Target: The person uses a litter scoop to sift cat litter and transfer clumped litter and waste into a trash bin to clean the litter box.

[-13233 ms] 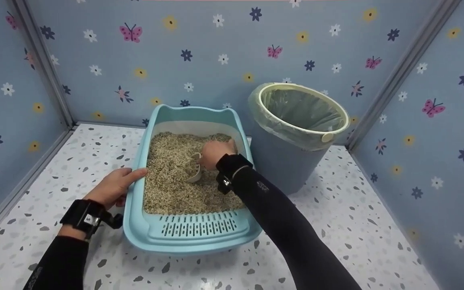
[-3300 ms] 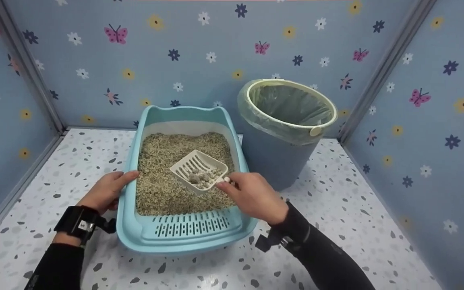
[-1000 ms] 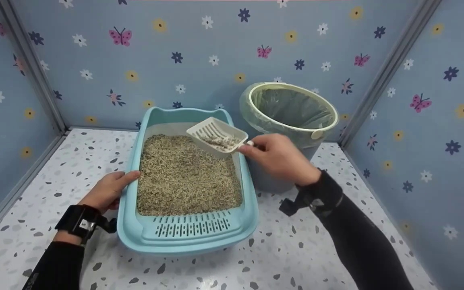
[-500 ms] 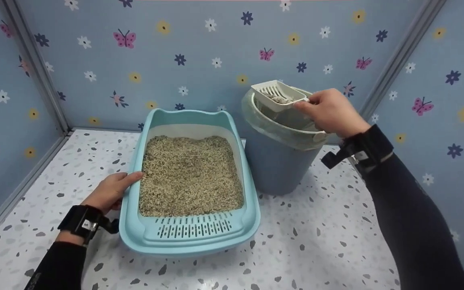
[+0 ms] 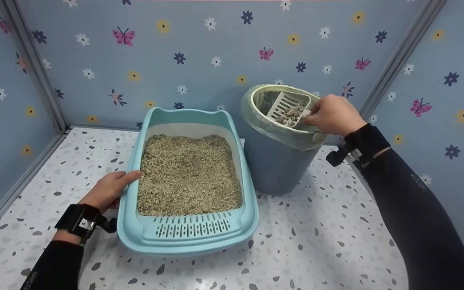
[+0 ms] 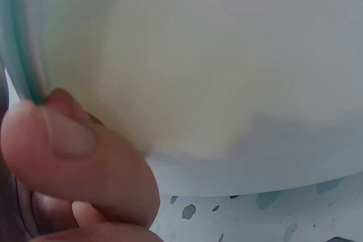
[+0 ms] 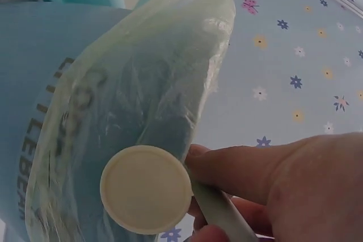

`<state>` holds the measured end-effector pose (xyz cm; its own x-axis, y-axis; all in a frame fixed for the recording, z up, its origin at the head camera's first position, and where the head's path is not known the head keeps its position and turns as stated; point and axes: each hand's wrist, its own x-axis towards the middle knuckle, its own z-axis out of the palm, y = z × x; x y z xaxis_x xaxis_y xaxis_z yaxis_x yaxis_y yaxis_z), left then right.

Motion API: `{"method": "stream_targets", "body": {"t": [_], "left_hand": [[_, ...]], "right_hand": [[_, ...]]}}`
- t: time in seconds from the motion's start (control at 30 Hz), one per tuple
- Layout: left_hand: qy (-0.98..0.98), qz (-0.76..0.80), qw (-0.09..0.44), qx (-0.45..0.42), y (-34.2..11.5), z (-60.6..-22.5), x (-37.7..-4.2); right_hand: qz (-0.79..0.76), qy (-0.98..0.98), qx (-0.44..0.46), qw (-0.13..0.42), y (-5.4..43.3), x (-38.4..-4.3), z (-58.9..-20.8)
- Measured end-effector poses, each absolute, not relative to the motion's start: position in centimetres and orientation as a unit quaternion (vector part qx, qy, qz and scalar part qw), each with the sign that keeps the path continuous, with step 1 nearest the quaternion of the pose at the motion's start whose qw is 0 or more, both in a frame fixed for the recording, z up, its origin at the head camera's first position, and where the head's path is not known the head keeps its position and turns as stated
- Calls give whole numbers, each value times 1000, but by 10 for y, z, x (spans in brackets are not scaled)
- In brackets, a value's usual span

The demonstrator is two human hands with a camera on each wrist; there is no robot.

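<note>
A cream slotted litter scoop (image 5: 287, 108) with greyish clumps on it tilts down into the mouth of a lined bin (image 5: 280, 169). My right hand (image 5: 334, 115) grips the scoop's handle at the bin's right rim; the handle (image 7: 224, 213) also shows in the right wrist view, beside the bin's round cream knob (image 7: 146, 189). At the left, my left hand (image 5: 109, 190) pinches the rim of a light blue litter box (image 5: 187, 243), thumb on top. Its curled fingers (image 6: 102, 162) show close up under the rim. Tan litter (image 5: 189, 177) fills the box with a fairly level surface.
A translucent bag (image 5: 252, 114) lines the bin and hangs over its edge. Flowered blue wall panels (image 5: 199, 52) enclose the back and sides. Speckled white floor (image 5: 308, 237) lies around the box and bin.
My right hand has carried the scoop of clumps from the litter box up and right to the bin, then tilted it down into the opening. My left hand stays on the box rim.
</note>
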<state>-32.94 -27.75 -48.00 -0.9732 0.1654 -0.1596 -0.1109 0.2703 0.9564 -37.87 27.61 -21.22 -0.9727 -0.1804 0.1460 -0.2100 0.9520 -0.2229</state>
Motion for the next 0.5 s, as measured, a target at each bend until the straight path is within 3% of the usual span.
{"method": "stream_targets", "body": {"t": [0.27,0.5], "left_hand": [[790,602,116,17,-278,-480,-329],[786,606,121,21,-279,-482,-330]], "right_hand": [[4,-986,124,112,271,-376,-216],[-99,-954,204,197,271,-373,-226]]}}
